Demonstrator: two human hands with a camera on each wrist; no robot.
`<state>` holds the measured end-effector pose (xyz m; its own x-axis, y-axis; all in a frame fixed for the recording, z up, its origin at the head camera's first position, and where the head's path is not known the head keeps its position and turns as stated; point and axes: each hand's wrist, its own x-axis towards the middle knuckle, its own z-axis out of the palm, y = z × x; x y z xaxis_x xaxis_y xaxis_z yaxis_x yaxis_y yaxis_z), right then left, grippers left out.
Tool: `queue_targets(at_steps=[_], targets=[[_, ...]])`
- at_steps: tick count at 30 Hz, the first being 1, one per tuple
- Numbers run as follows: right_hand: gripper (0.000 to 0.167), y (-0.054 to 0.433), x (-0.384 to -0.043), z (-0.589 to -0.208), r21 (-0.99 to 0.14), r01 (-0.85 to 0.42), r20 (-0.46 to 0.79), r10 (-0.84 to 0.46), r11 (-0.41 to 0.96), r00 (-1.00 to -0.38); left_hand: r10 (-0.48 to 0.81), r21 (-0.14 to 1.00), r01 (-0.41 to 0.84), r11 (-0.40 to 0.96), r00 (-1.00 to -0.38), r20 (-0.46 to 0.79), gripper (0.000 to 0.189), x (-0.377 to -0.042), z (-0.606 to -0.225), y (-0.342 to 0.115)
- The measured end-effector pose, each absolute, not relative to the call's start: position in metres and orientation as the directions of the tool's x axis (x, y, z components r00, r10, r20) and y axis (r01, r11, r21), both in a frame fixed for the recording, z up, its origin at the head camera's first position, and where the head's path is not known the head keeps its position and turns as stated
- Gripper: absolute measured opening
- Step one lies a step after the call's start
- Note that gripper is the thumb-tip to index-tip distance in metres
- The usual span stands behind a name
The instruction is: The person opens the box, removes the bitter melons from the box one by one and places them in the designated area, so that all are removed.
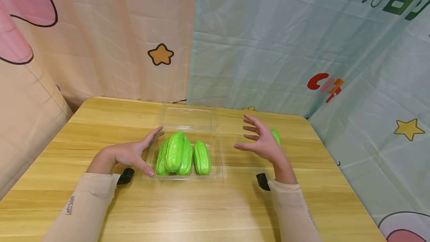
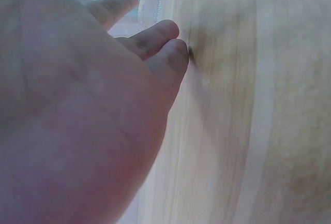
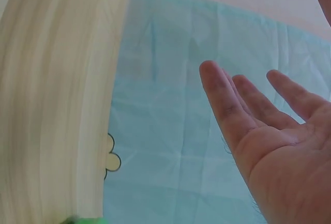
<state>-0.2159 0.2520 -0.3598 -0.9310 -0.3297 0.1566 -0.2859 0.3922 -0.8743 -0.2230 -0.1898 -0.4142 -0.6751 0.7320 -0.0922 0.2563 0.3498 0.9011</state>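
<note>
A clear plastic clamshell box (image 1: 217,161) lies on the table with its lid (image 1: 189,118) folded back. Inside are several bright green, ridged, elongated fruits that resemble star fruit; one fruit (image 1: 174,152) rests on top of others at the left, and a single fruit (image 1: 202,158) lies to the right. My left hand (image 1: 132,153) is at the box's left side, fingers extended and thumb near the front corner; whether it touches is unclear. Raised right of the box, my right hand (image 1: 263,142) has spread fingers and holds nothing. Another green fruit (image 1: 276,136) is partly hidden behind it.
The wooden table (image 1: 188,212) ends at a printed cloth curtain (image 1: 252,47) along the back. More cloth hangs at both sides. Black wrist mounts (image 1: 125,176) stick out from the sleeves near the tabletop.
</note>
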Motion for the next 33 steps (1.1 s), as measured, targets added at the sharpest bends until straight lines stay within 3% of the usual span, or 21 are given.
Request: queue_targets(at_steps=[33], targets=[[0.102, 0.186, -0.197, -0.371, -0.876, -0.362, 0.140, -0.549, 0.319, -0.824, 0.723, 0.891, 0.247, 0.380, -0.680, -0.120, 0.142, -0.222, -0.414, -0.190]])
